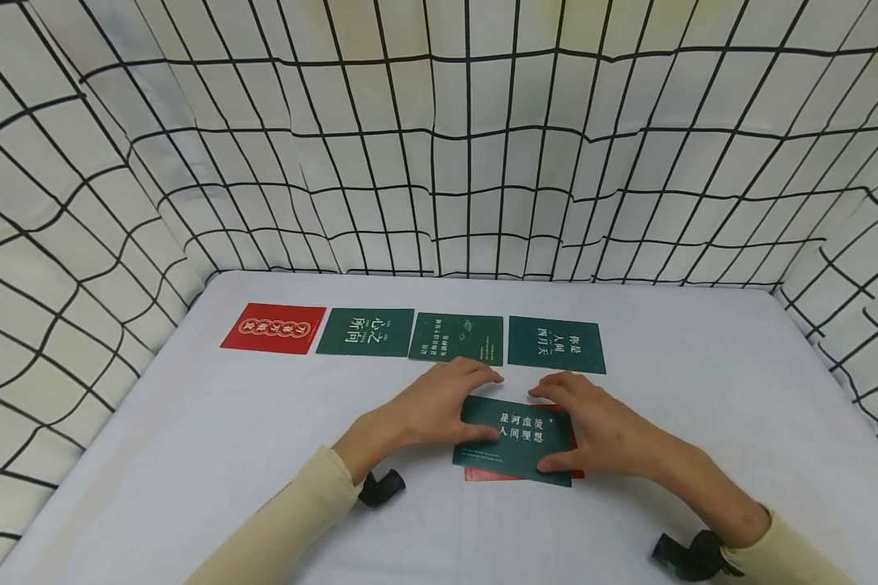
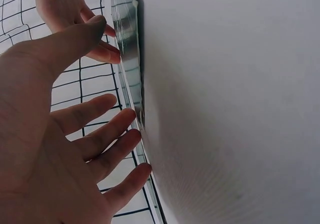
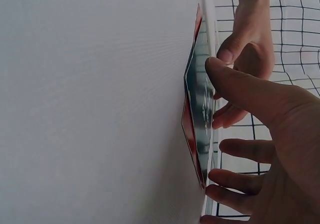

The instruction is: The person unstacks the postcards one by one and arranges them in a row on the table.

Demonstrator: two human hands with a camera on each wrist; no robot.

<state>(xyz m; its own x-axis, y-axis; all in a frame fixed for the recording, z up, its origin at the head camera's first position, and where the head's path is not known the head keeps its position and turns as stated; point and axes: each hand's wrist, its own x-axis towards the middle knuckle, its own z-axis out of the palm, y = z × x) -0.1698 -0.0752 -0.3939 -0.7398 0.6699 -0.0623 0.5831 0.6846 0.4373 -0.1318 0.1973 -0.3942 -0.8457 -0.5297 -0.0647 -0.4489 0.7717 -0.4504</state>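
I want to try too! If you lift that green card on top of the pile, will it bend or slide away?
The top green card looks thin and flat, so it probably flexes a little but springs back. Its surface shines in the left wrist view, so it may slip across the red card underneath. It seems light; both hands only touch its edges.

Both forearms, clad in cream sleeves, are extended from the bottom edge of the head view toward the lower centre of the frame, with a dark strap seen at each wrist. The left hand [image 1: 439,406] is held palm down just left of centre, its fingers straight and slightly spread and its thumb stretched toward the right. The right hand [image 1: 593,431] is laid just right of centre, fingers relaxed and pointed toward the left hand, thumb set low.
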